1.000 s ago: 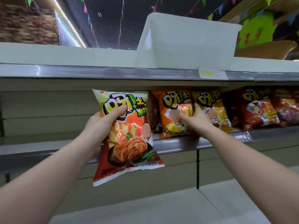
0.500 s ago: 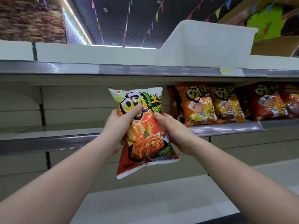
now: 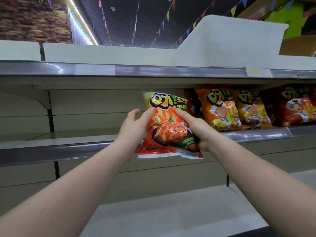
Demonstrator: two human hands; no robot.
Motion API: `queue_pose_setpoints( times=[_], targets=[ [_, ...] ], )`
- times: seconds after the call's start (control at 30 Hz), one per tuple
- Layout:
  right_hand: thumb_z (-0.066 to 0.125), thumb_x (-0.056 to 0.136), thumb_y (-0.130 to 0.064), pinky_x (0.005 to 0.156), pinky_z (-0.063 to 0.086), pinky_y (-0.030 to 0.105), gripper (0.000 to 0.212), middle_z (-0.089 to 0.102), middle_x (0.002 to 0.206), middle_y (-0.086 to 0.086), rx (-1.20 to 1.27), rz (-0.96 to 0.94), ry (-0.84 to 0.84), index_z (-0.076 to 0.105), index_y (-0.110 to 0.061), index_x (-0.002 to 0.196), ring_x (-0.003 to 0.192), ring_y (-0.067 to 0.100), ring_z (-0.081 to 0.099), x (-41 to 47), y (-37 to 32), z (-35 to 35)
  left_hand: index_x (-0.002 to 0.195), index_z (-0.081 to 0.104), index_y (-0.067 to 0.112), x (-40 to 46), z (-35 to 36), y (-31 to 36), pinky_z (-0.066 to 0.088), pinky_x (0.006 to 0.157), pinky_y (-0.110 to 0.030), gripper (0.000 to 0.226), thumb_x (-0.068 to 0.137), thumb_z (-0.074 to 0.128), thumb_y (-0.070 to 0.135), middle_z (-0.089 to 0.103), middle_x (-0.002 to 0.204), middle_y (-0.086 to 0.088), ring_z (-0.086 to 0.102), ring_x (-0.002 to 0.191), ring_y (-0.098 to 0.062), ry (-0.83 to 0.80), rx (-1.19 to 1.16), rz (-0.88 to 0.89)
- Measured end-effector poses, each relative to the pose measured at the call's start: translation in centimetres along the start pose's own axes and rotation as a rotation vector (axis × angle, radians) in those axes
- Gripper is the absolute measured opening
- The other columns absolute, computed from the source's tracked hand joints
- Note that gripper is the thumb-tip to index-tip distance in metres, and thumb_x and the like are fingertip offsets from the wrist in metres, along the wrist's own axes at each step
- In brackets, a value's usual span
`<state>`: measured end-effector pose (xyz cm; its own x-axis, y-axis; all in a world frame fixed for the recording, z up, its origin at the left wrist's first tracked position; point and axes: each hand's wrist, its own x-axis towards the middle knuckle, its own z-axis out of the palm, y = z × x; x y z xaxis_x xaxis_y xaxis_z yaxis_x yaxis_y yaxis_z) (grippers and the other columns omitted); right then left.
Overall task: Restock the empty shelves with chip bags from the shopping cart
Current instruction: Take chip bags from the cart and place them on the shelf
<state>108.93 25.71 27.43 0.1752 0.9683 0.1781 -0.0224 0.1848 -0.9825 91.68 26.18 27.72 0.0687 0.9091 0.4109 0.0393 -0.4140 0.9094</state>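
Held upright at the lip of the middle shelf (image 3: 51, 152): one chip bag (image 3: 168, 127), orange-red, long axis near vertical, top tipped slightly back toward the shelf, white bottom seam hanging below the shelf's grey front rail; gripped from both sides, left hand (image 3: 135, 127) with thumb across the bag's left face and fingers apparently behind it, right hand (image 3: 196, 129) with index finger laid over the upper front and the remaining fingers curled round the lower right edge; both hands closed on the bag, neither free; right hand the nearer to the stocked row.

Directly beyond the bag and to its left: bare shelf board, running off toward the left upright; just to its right, close beside or touching, a row of standing bags, faces forward; counted there: one dark red bag (image 3: 192, 103) mostly hidden behind the held one, one orange bag (image 3: 220, 108), one yellow bag (image 3: 251, 110), one red bag (image 3: 297, 106) at the frame's edge, four visible, more possibly behind or out of frame.

Judged next: a short push forward and slightly up to clear the rail, then down onto the board beside the dark red bag, upright to match the row; shopping cart not in view; shelf below (image 3: 171, 211) also bare where visible.
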Motion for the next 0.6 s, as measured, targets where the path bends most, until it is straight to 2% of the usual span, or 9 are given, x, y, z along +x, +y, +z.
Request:
queue_pose_setpoints(
  times=[0.1, 0.2, 0.3, 0.37, 0.4, 0.47, 0.5, 0.53, 0.6],
  targets=[
    [0.069, 0.079, -0.047, 0.076, 0.057, 0.035, 0.044, 0.073, 0.086, 0.011, -0.010, 0.027, 0.028, 0.064, -0.008, 0.098, 0.072, 0.024, 0.070, 3.0, -0.6, -1.2, 0.139, 0.040, 0.024, 1.8, 1.3, -0.2, 0.041, 0.084, -0.029, 0.058, 0.089, 0.054, 0.049, 0.047, 0.138, 0.000, 0.050, 0.115, -0.018, 0.029, 0.040, 0.024],
    [0.067, 0.078, -0.051, 0.069, 0.057, 0.033, 0.048, 0.073, 0.084, 0.011, 0.006, 0.068, 0.016, 0.064, -0.009, 0.101, 0.068, 0.024, 0.069, 6.8, -1.3, -2.2, 0.140, 0.041, 0.021, 3.9, 3.2, -0.6, 0.035, 0.090, -0.028, 0.055, 0.091, 0.052, 0.046, 0.047, 0.138, -0.001, 0.047, 0.121, -0.018, 0.052, 0.085, 0.039],
    [0.062, 0.083, -0.050, 0.050, 0.052, 0.023, 0.040, 0.069, 0.058, 0.007, -0.042, 0.087, 0.027, 0.063, -0.010, 0.085, 0.047, 0.018, 0.065, 10.5, -2.3, -3.1, 0.137, 0.045, 0.016, 6.2, 5.1, -0.8, 0.037, 0.089, -0.026, 0.053, 0.092, 0.053, 0.042, 0.052, 0.135, -0.003, 0.050, 0.117, -0.017, 0.078, 0.090, 0.058],
    [0.061, 0.085, -0.047, 0.036, 0.044, 0.016, 0.038, 0.065, 0.049, 0.005, -0.068, 0.089, 0.026, 0.063, -0.010, 0.082, 0.040, 0.016, 0.060, 12.4, -2.8, -3.6, 0.139, 0.043, 0.014, 7.8, 6.2, -1.0, 0.036, 0.089, -0.025, 0.055, 0.092, 0.054, 0.041, 0.051, 0.136, -0.002, 0.051, 0.119, -0.019, 0.081, 0.085, 0.040],
    [0.062, 0.085, -0.046, 0.039, 0.047, 0.017, 0.037, 0.066, 0.053, 0.006, -0.072, 0.080, 0.018, 0.064, -0.009, 0.088, 0.045, 0.018, 0.062, 13.2, -2.9, -3.8, 0.140, 0.042, 0.014, 8.6, 6.7, -1.1, 0.037, 0.091, -0.026, 0.058, 0.091, 0.054, 0.042, 0.050, 0.137, -0.003, 0.051, 0.120, -0.020, 0.083, 0.075, 0.020],
    [0.065, 0.084, -0.041, 0.066, 0.056, 0.027, 0.038, 0.068, 0.077, 0.009, -0.086, 0.057, 0.022, 0.064, -0.007, 0.102, 0.071, 0.023, 0.065, 15.2, -2.6, -3.8, 0.144, 0.035, 0.013, 9.8, 7.6, -1.4, 0.036, 0.098, -0.029, 0.065, 0.091, 0.054, 0.045, 0.046, 0.142, -0.006, 0.047, 0.125, -0.023, 0.094, 0.063, -0.031],
    [0.066, 0.084, -0.038, 0.081, 0.054, 0.032, 0.037, 0.067, 0.089, 0.010, -0.098, 0.034, 0.029, 0.063, -0.007, 0.105, 0.084, 0.025, 0.064, 16.2, -2.4, -3.6, 0.145, 0.031, 0.013, 10.5, 8.1, -1.6, 0.034, 0.099, -0.031, 0.067, 0.091, 0.053, 0.046, 0.043, 0.144, -0.007, 0.044, 0.128, -0.024, 0.096, 0.072, -0.065],
    [0.068, 0.084, -0.034, 0.090, 0.051, 0.036, 0.034, 0.065, 0.098, 0.011, -0.117, 0.010, 0.039, 0.063, -0.007, 0.104, 0.091, 0.025, 0.062, 17.0, -2.1, -3.5, 0.145, 0.031, 0.012, 11.1, 8.5, -1.6, 0.033, 0.096, -0.030, 0.066, 0.092, 0.052, 0.045, 0.043, 0.143, -0.008, 0.042, 0.129, -0.025, 0.103, 0.080, -0.090],
    [0.070, 0.083, -0.026, 0.097, 0.048, 0.038, 0.023, 0.065, 0.113, 0.015, -0.134, -0.010, 0.048, 0.064, -0.006, 0.094, 0.091, 0.025, 0.061, 19.5, -1.3, -3.8, 0.141, 0.036, 0.013, 12.3, 9.3, -1.3, 0.031, 0.087, -0.025, 0.054, 0.095, 0.050, 0.037, 0.048, 0.133, -0.005, 0.045, 0.119, -0.022, 0.124, 0.097, -0.090]
  ],
)
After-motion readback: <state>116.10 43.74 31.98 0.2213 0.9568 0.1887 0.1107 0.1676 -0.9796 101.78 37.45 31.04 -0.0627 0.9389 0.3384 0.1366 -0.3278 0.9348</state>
